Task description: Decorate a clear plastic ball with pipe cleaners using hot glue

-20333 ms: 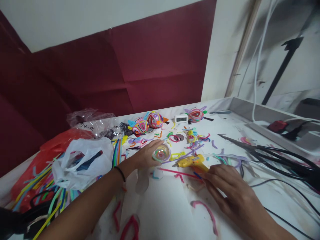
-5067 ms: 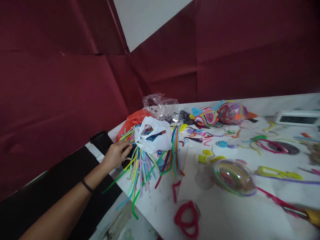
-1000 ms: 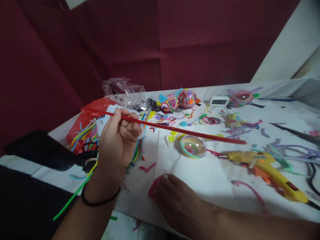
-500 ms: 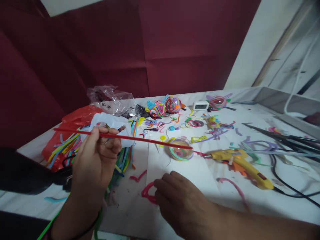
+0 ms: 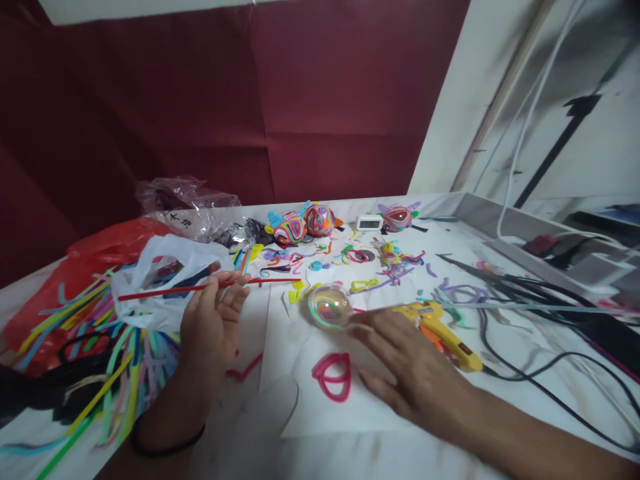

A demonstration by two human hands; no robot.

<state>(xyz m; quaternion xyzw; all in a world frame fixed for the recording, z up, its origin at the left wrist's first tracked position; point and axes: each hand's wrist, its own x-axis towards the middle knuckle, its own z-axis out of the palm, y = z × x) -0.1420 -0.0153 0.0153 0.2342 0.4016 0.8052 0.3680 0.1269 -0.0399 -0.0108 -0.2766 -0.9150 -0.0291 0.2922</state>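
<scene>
A long red pipe cleaner (image 5: 167, 291) is pinched between the fingers of my left hand (image 5: 213, 320), lying nearly level across the view. My right hand (image 5: 405, 353) is open, fingers stretched out over the paper, holding nothing that I can see. Its fingertips are beside a clear ball (image 5: 330, 307) with coloured strips coiled on it; whether they touch I cannot tell. Just left of its thumb, a looped pink-red pipe cleaner shape (image 5: 334, 378) lies flat on the white paper (image 5: 310, 417). Behind the right fingers sits a yellow hot glue gun (image 5: 453, 340), partly covered.
Bundled pipe cleaners (image 5: 135, 373) spread at left by a red plastic bag (image 5: 100, 247) and a white bag (image 5: 155, 257). Decorated balls (image 5: 290, 228) and a small digital display (image 5: 369, 223) stand at the back. Scissors (image 5: 495, 277) and black cables (image 5: 537, 363) lie at right.
My right hand has let go of the pink-red loop and moved up and right toward the ball. My left hand keeps the red pipe cleaner, now more level. The view has shifted right.
</scene>
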